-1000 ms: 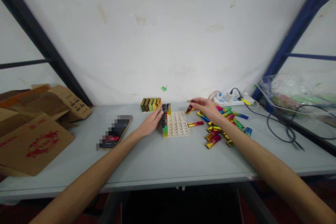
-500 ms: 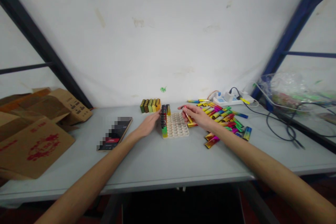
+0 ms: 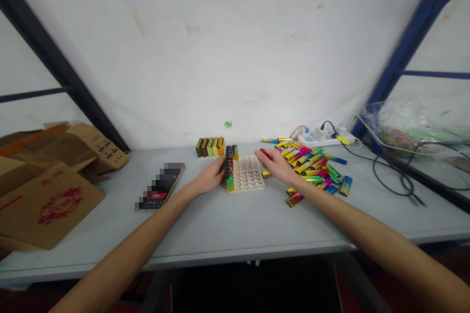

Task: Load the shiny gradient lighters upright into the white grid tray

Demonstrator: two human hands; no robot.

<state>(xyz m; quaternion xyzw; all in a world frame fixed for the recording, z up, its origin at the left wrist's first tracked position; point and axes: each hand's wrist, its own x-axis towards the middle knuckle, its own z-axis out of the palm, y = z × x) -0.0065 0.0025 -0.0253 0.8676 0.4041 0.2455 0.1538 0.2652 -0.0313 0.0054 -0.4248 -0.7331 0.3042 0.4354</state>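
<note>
A white holed tray [image 3: 249,176] lies on the table between my hands. Black-topped shiny tubes [image 3: 229,171] stand upright in a row along its left side, with a few more at the back. My left hand [image 3: 211,174] is curled at the left of this row; a dark patch shows by its fingers, but what they grip is hidden. Above the tray's right edge, my right hand [image 3: 275,164] pinches a red shiny tube [image 3: 264,151]. Loose metallic tubes [image 3: 312,161] in many colours are heaped right of the tray, partly behind that hand.
A block of gold-topped tubes [image 3: 210,147] stands behind the left hand. A phone-like dark slab [image 3: 165,186] lies to the left, with cardboard boxes [image 3: 51,205] beyond. A power strip [image 3: 312,141], cables [image 3: 400,190] and clear plastic bags [image 3: 404,122] are on the right.
My right hand has shifted slightly right and turned, so less of the red tube shows. My left hand has drawn back a little, its fingers more curled.
</note>
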